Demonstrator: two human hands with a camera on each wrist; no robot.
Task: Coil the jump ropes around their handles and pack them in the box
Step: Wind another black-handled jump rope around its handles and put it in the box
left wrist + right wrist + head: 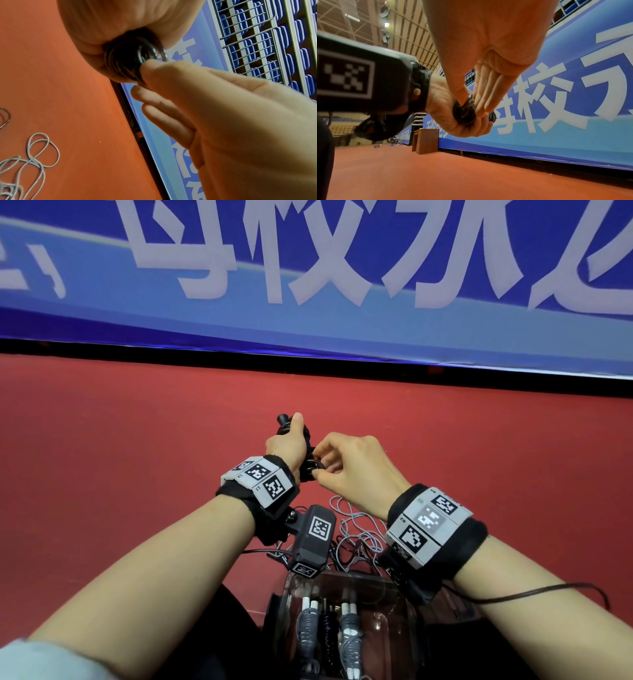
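1. Left hand (287,447) is gripping the black rope (310,463) above the floor, by the box (346,625).
2. Right hand (356,470) is pinching its last turn — a slip could be unwinding the coil.

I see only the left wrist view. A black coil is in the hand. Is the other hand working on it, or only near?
Observer: The right hand pinches the black rope at the lower end of the coil.
Operator: Is a box there? I see none.
Observer: Yes, a clear box sits below the wrists, with two grey coiled ropes inside.
Operator: Does the left hand hold the handles?
Observer: The left hand grips the bundle upright; one black handle tip sticks out above.
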